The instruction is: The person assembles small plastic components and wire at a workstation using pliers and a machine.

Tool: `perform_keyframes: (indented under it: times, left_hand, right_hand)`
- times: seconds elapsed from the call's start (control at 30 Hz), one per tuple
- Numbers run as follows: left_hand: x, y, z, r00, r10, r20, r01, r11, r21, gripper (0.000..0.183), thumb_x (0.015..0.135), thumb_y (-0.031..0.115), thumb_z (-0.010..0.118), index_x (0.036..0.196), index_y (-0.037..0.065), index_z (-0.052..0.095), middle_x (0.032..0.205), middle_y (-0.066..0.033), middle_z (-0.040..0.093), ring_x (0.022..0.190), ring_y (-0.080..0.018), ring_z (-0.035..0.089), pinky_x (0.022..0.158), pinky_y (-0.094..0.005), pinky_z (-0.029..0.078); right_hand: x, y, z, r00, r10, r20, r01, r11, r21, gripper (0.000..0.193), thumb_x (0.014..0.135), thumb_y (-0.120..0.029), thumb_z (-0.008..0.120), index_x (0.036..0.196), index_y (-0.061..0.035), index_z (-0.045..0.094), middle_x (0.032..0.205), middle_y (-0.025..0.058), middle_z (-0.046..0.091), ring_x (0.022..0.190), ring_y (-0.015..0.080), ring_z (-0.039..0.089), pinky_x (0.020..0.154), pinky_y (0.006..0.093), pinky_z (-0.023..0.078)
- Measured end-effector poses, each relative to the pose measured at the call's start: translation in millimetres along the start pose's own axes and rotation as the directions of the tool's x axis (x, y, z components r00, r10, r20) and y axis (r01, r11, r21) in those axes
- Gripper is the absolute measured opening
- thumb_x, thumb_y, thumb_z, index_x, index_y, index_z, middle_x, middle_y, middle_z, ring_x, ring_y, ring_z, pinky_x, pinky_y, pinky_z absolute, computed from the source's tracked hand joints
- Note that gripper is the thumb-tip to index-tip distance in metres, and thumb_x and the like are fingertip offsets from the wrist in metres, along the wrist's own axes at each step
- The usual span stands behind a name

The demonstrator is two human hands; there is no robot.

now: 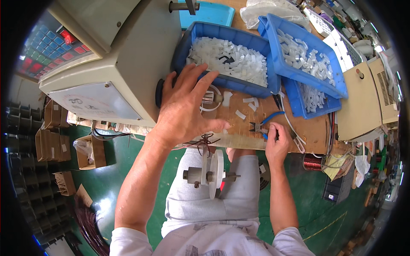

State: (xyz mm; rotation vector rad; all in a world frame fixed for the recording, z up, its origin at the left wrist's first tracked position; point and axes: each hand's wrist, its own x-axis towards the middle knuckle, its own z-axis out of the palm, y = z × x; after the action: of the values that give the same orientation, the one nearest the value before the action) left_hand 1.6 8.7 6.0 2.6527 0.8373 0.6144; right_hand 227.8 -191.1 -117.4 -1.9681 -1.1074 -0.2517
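Along the front edge of the brown wooden workbench [315, 123], the person's left hand [183, 104] is spread wide, fingers splayed and grasping nothing visible, beside the tall beige metal machine [143, 55]. Just beyond its palm sits a short silver cylindrical spindle [208, 97] ringed by a thin white loop; whether the hand touches the spindle is unclear. The right hand [277, 143] has its fingers curled near the bench edge, right by the small pliers with blue handles [273, 115], which lie on the wood; one cannot tell whether it grips them. Several flat white strips [241, 114] lie scattered between the hands and a deep blue rectangular plastic bin [252, 88] full of small white pieces [247, 64].
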Motion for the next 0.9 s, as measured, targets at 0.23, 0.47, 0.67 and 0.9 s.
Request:
perform_keyframes:
  times: [0.23, 0.47, 0.67, 0.9]
  left_hand:
    - [-0.2, 2.0, 1.0, 1.0, -0.015, 0.009, 0.015, 1.0, -0.01, 0.118, 0.051, 0.06, 0.091, 0.15, 0.011, 0.047, 0.156, -0.0136, 0.043, 0.149, -0.0328, 0.034, 0.124, -0.0552, 0.021]
    - [-1.1, 0.7, 1.0, 1.0, -0.014, 0.007, 0.014, 1.0, -0.004, 0.117, 0.051, 0.057, 0.092, 0.15, 0.012, 0.047, 0.156, -0.013, 0.043, 0.149, -0.0328, 0.034, 0.124, -0.0553, 0.021]
    - [0.0, 2.9, 0.4, 1.0, -0.022, 0.011, 0.022, 1.0, -0.005, 0.118, 0.051, 0.056, 0.093, 0.15, 0.012, 0.047, 0.156, -0.0128, 0.043, 0.149, -0.0323, 0.034, 0.124, -0.0556, 0.021]
    - [-0.5, 1.0, 1.6, 1.0, -0.02, 0.01, 0.02, 1.0, -0.009, 0.118, 0.05, 0.056, 0.093, 0.15, 0.013, 0.047, 0.156, -0.0124, 0.042, 0.149, -0.0315, 0.034, 0.124, -0.0555, 0.021]
  right_hand:
    - [-1.9, 1.8, -0.8, 1.0, -0.017, -0.005, 0.016, 1.0, -0.021, 0.007, 0.093, -0.008, 0.067, 0.099, -0.0061, 0.07, 0.085, 0.0092, 0.066, 0.077, 0.0304, 0.064, 0.071, 0.042, 0.049]
    - [-1.1, 0.0, -0.3, 1.0, -0.012, 0.005, 0.012, 1.0, -0.024, 0.007, 0.093, -0.007, 0.067, 0.098, -0.0054, 0.07, 0.086, 0.0096, 0.067, 0.078, 0.0307, 0.065, 0.071, 0.0423, 0.049]
    - [-0.6, -1.0, -0.6, 1.0, -0.004, 0.001, 0.004, 1.0, -0.015, 0.006, 0.092, -0.007, 0.067, 0.098, -0.0054, 0.07, 0.086, 0.0094, 0.067, 0.078, 0.0307, 0.065, 0.07, 0.0412, 0.049]
    - [-1.1, -1.0, -0.6, 1.0, -0.007, 0.004, 0.007, 0.999, -0.033, 0.007, 0.093, -0.007, 0.067, 0.098, -0.0058, 0.07, 0.085, 0.0092, 0.066, 0.077, 0.0307, 0.064, 0.07, 0.0412, 0.049]
